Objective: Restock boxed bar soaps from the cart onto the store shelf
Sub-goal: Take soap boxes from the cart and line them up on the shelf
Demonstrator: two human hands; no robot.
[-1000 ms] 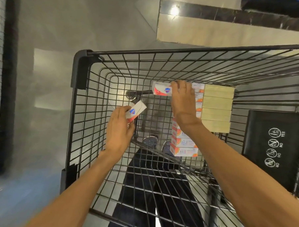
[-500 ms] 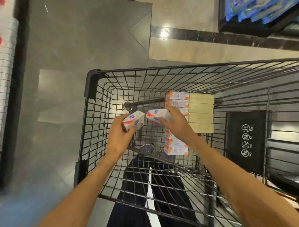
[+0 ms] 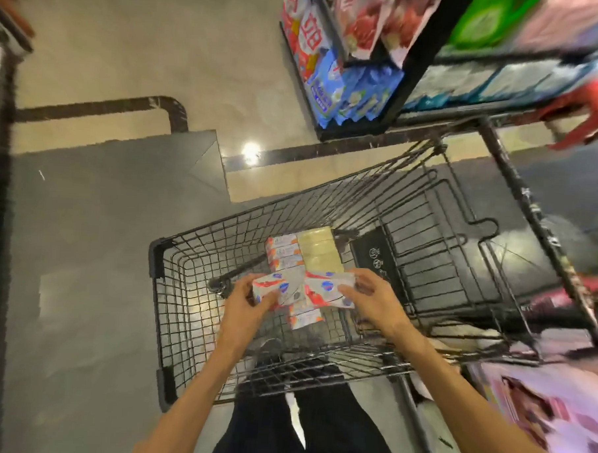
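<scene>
Over the black wire cart [image 3: 171, 289], my left hand [image 3: 244, 309] grips one white and red soap box [image 3: 271, 288]. My right hand [image 3: 373, 299] grips a second soap box [image 3: 325, 289], and the two boxes meet end to end between my hands. Below them in the cart lies a stack of more soap boxes [image 3: 284, 251] beside a pale yellow pack [image 3: 318, 251]. One further box [image 3: 305, 318] shows under my hands. The store shelf [image 3: 414, 60] rises at the upper right.
Blue, red and green packets [image 3: 344, 88] fill the shelf at the upper right. A black sign panel [image 3: 375, 260] hangs inside the cart. Pink packaging [image 3: 550, 408] lies at the lower right. Grey and beige floor [image 3: 84, 251] spreads to the left. My dark trousers [image 3: 282, 427] show below the cart.
The view swung up and right, bringing the shelf into sight. Both hands drew together, so the two boxes now touch above the cart.
</scene>
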